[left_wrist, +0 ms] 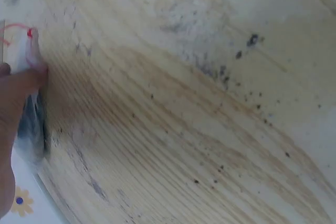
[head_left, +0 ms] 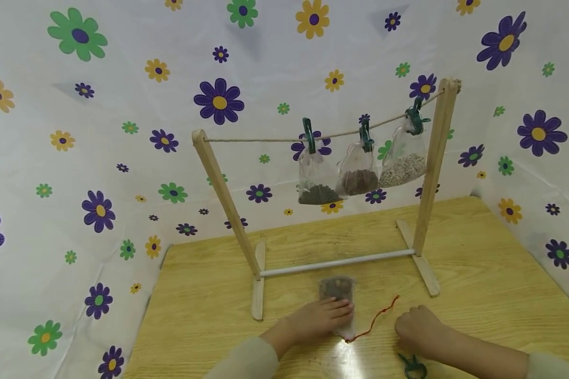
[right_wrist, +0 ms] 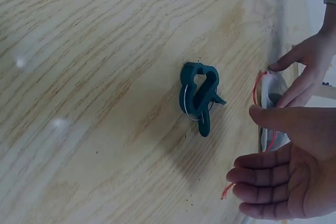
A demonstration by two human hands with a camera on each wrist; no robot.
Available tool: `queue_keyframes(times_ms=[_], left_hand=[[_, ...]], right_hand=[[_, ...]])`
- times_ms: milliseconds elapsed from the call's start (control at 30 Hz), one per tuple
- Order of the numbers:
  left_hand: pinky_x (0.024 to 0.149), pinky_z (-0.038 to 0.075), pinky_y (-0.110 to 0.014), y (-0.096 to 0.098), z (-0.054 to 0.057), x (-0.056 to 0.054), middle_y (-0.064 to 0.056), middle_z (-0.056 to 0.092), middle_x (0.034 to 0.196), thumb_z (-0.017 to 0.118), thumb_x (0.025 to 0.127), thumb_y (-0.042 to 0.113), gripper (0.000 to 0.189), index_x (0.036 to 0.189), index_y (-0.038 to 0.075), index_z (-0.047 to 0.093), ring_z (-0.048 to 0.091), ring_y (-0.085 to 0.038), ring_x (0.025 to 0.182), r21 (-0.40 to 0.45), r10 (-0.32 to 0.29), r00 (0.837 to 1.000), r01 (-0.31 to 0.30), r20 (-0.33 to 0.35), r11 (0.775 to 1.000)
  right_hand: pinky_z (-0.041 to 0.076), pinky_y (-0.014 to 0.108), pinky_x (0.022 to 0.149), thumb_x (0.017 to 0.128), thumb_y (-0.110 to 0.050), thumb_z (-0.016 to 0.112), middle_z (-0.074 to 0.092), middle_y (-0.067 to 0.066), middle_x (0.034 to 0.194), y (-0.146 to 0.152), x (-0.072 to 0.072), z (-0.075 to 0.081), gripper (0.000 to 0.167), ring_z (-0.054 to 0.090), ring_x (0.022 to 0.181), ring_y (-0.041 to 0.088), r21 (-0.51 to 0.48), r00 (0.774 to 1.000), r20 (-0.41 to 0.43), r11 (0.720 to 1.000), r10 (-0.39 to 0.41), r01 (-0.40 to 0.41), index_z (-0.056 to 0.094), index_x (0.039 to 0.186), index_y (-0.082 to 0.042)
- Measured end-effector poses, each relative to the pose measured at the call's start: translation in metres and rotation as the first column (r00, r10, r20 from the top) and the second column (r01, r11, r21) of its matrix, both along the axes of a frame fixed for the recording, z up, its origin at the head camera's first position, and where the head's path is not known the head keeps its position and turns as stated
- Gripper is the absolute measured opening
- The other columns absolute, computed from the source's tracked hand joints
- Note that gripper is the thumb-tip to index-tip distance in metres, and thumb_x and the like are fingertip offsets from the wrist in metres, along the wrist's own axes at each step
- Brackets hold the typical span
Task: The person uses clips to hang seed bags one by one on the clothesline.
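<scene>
A small clear plastic bag [head_left: 337, 288] with dark contents lies on the wooden table. Its gathered neck, nearest the person, is tied with a red string [head_left: 376, 318] that trails off to the right. My left hand [head_left: 320, 320] rests across the bag, its fingers extended over the plastic. To the right of the string, my right hand [head_left: 422, 331] is low over the table, and in the right wrist view its palm and loosely bent fingers hold nothing. A green spring clip [right_wrist: 199, 95] lies on the tabletop close to the right hand.
Behind the bag stands a wooden frame [head_left: 430, 179] with a white crossbar [head_left: 339, 263]. From its cord [head_left: 256, 140] hang three filled bags, including a pale-seeded one [head_left: 403, 168], each on a green clip. A flowered sheet [head_left: 246, 173] surrounds the table [head_left: 204, 316].
</scene>
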State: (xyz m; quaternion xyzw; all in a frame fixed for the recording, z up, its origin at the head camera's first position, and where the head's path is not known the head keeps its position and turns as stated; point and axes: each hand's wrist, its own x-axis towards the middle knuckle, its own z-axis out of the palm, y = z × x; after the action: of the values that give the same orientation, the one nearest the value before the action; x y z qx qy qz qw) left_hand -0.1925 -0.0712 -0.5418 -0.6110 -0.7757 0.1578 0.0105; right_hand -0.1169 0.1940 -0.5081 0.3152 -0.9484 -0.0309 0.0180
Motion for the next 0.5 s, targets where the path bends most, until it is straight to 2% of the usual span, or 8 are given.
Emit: queue_keyframes(times_ms=[67,167,267,367,433,500], left_hand=[[0.111,0.027,-0.027,0.002,0.001,0.001,0.005,0.036,0.15,0.047,0.098,0.035,0.05,0.145,0.02,0.039,0.031,-0.01,0.139,-0.033,-0.021,0.996,0.018,-0.083,0.999],[0.11,0.028,-0.026,0.004,0.0,0.002,0.006,0.035,0.151,0.044,0.098,0.036,0.05,0.146,0.022,0.037,0.031,-0.009,0.139,-0.076,-0.046,0.982,0.033,-0.181,0.997],[0.11,0.028,-0.026,0.005,-0.004,0.002,0.006,0.034,0.151,0.041,0.098,0.037,0.051,0.146,0.021,0.036,0.031,-0.009,0.139,-0.071,-0.046,0.973,0.031,-0.226,0.997],[0.109,0.029,-0.024,0.005,-0.009,0.001,0.006,0.036,0.15,0.043,0.099,0.036,0.049,0.145,0.02,0.037,0.033,-0.008,0.137,-0.041,-0.031,0.968,0.021,-0.247,0.999],[0.109,0.029,-0.024,0.006,-0.012,0.0,0.007,0.038,0.149,0.045,0.098,0.033,0.048,0.144,0.02,0.038,0.034,-0.008,0.137,-0.027,-0.018,0.969,0.012,-0.246,1.0],[0.109,0.029,-0.025,0.006,-0.013,0.0,0.007,0.038,0.148,0.048,0.098,0.031,0.048,0.144,0.021,0.039,0.034,-0.008,0.137,-0.023,-0.005,0.972,-0.001,-0.233,1.0]], right_hand=[[0.032,0.024,0.044,0.068,-0.039,0.078,0.027,-0.009,0.052,-0.002,0.001,-0.002,0.055,0.022,0.049,0.007,0.002,0.996,0.063,0.998,-0.061,0.061,0.031,0.051,-0.018],[0.038,0.027,0.046,0.068,-0.044,0.078,0.031,-0.007,0.053,-0.005,0.001,-0.004,0.054,0.027,0.049,0.008,0.028,0.969,0.187,0.987,-0.159,0.157,0.035,0.051,-0.016],[0.042,0.03,0.047,0.067,-0.044,0.077,0.034,-0.005,0.054,-0.01,0.002,-0.007,0.051,0.031,0.049,0.009,0.047,0.923,0.291,0.968,-0.251,0.248,0.037,0.051,-0.015],[0.046,0.033,0.047,0.063,-0.044,0.076,0.036,-0.005,0.054,-0.016,0.005,-0.011,0.049,0.034,0.049,0.009,0.068,0.895,0.345,0.959,-0.281,0.275,0.04,0.051,-0.014],[0.047,0.034,0.047,0.064,-0.048,0.076,0.038,-0.004,0.054,-0.019,0.007,-0.014,0.051,0.038,0.049,0.009,0.091,0.893,0.355,0.961,-0.277,0.262,0.042,0.052,-0.011],[0.049,0.036,0.048,0.065,-0.054,0.075,0.042,-0.002,0.054,-0.021,0.008,-0.016,0.055,0.043,0.049,0.01,0.133,0.906,0.332,0.964,-0.262,0.23,0.046,0.054,-0.009]])
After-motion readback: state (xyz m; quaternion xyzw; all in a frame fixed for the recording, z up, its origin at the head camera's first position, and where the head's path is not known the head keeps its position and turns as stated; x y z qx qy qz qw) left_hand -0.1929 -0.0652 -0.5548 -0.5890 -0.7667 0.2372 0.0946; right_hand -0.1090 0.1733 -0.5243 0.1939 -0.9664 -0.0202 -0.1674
